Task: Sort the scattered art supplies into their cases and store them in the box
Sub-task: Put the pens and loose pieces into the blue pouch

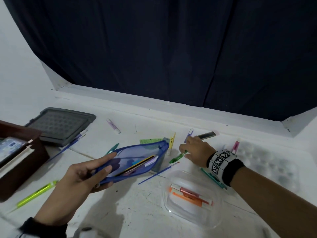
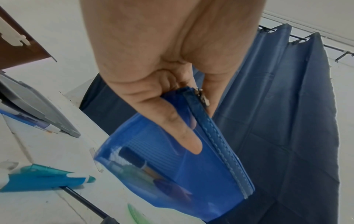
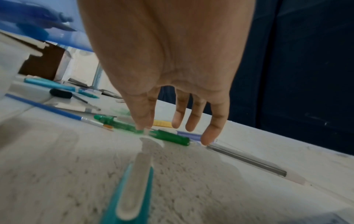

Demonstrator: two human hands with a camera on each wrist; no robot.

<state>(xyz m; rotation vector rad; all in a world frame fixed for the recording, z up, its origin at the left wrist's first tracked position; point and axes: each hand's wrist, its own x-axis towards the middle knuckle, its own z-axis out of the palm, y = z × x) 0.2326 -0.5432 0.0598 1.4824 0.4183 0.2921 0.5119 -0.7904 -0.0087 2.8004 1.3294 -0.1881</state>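
Note:
My left hand (image 1: 85, 172) grips a blue mesh pouch (image 1: 137, 160) above the table, thumb on its near face and fingers showing through the mesh. Several pens and a pencil lie inside it. The left wrist view shows the same grip (image 2: 172, 115) near the zip end of the pouch (image 2: 182, 174). My right hand (image 1: 190, 150) reaches down to a green pen (image 1: 178, 157) lying on the table right of the pouch. In the right wrist view, thumb and forefinger (image 3: 143, 127) pinch the green pen (image 3: 170, 136) at its middle, the other fingers straight.
A brown box (image 1: 20, 169) and a grey lid (image 1: 61, 126) sit at the left. A clear case (image 1: 192, 212) holding orange markers lies front right, a white palette (image 1: 271, 165) beyond it. A blue paintbrush (image 1: 157, 172), teal pen (image 1: 212, 177), yellow-green pen (image 1: 37, 191) and other supplies lie scattered.

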